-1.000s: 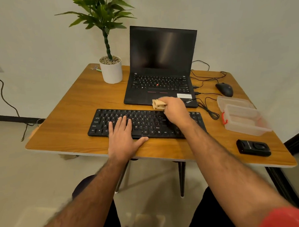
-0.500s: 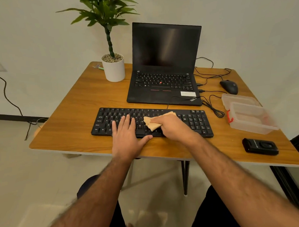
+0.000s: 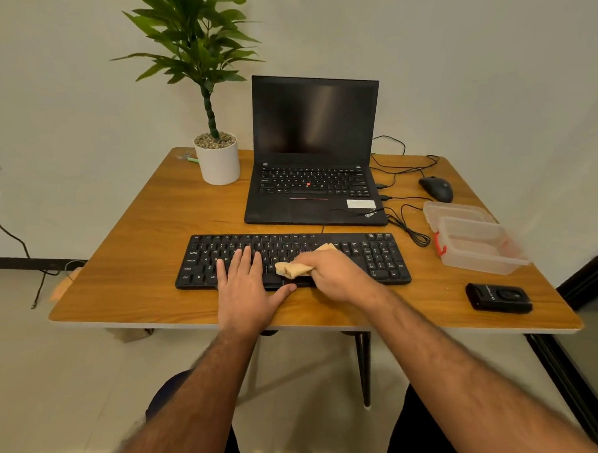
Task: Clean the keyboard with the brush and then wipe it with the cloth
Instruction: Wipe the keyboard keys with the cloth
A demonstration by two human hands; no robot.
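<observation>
Keyboard [image 3: 377,257] lies near the table's [image 3: 137,233] front edge, the wiping step underway. Right hand [image 3: 334,274] bunches the cloth [image 3: 292,269] over the middle keys; left hand [image 3: 247,290], fingers spread, steadies it. Next, probably sweep toward unwiped keys.

One head-worn view looks forward and down, close above the square wooden table [image 3: 147,229], facing its far wall-side edge.
</observation>
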